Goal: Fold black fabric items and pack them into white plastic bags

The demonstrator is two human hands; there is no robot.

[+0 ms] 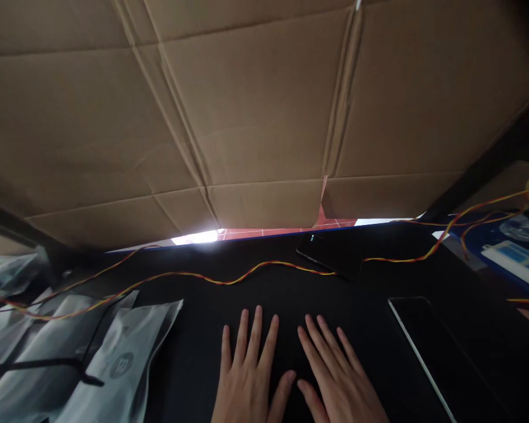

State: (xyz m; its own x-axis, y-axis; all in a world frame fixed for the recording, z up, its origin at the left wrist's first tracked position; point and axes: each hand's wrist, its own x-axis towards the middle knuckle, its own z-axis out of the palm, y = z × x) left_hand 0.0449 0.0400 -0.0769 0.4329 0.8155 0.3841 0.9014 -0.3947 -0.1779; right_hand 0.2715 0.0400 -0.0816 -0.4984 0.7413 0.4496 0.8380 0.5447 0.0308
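Note:
My left hand (251,370) lies palm down on the black tabletop (194,346), its fingers spread and nothing in it. Beside it on the right, my right hand (335,373) is also flat with fingers apart, holding nothing. The two thumb tips are close together, with a small gap. Beyond my hands, a red and yellow twisted wire (223,282) runs across the surface. A dark phone (330,254) lies near the far edge, next to the wire. To the right of my right hand is a larger dark flat device (441,358) with a light edge.
Translucent plastic bags (123,358) and a black cord (30,367) are at the left. A large cardboard sheet (251,106) hangs behind the table. At the right edge sits a blue tray (476,244) holding a white and blue item (518,264).

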